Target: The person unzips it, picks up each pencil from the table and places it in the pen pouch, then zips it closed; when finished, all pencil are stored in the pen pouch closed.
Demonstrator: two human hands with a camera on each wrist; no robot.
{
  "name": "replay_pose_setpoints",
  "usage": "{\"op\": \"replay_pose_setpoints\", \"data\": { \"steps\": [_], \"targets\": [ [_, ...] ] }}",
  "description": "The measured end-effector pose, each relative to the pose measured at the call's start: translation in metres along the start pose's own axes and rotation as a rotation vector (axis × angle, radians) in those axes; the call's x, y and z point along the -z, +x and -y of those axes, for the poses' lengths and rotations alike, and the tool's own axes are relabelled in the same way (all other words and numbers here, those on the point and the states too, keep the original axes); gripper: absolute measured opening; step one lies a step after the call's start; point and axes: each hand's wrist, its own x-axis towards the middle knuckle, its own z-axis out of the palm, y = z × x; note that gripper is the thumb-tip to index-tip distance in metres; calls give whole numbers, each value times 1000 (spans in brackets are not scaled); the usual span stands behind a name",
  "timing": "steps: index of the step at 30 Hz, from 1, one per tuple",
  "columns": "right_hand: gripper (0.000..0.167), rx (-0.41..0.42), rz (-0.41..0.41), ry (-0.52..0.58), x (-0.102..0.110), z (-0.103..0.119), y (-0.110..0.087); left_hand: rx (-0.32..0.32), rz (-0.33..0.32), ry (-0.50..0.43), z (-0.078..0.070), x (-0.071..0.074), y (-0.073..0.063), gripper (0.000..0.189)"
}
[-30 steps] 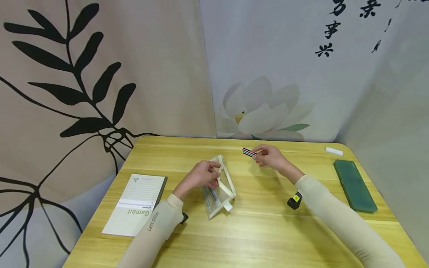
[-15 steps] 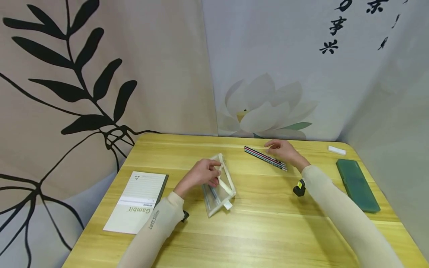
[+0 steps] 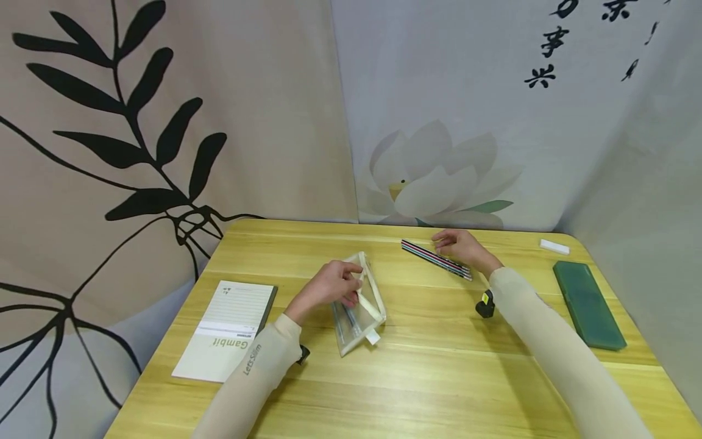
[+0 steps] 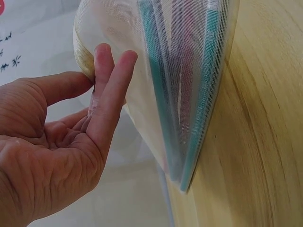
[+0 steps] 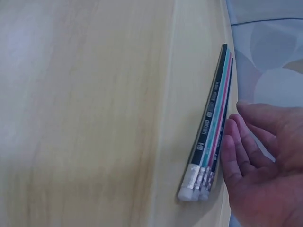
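Note:
My left hand [image 3: 331, 283] pinches the upper edge of a pale mesh pencil case [image 3: 373, 292] between thumb and fingers, holding it up from the table. Seen close in the left wrist view, the mesh case [image 4: 128, 28] has long teal and pinkish strips showing along its lower side. To the right, several pencils [image 3: 436, 259] lie side by side in a bundle on the table. Their barrels are black, teal and pink, with white erasers at the near right end. My right hand [image 3: 459, 247] is right beside the pencils [image 5: 213, 123], its fingers loosely bent and holding nothing.
On the left of the wooden table [image 3: 417, 390] lies a notebook [image 3: 225, 329] with a lined upper part. A dark green flat case [image 3: 589, 305] and a small white block [image 3: 554, 247] lie at the right. Printed curtains [image 3: 274, 122] hang behind the far edge.
My right hand has set the pencils down on the table, let go of them and moved slightly right. The left hand stays on the pencil case.

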Motion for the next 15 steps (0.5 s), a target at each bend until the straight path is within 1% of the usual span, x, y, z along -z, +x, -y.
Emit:
{"op": "replay_pose_setpoints", "data": {
  "steps": [6,11,15],
  "targets": [
    [38,-12,8,-18,-1,4,1,4,-1,9,1,-1,2,48],
    [39,-19,44,1,1,6,0,-3,0,9,1,-2,3,48],
    [40,-34,42,4,2,4,-1,3,2,11,0,-3,3,49]
  ]
}}
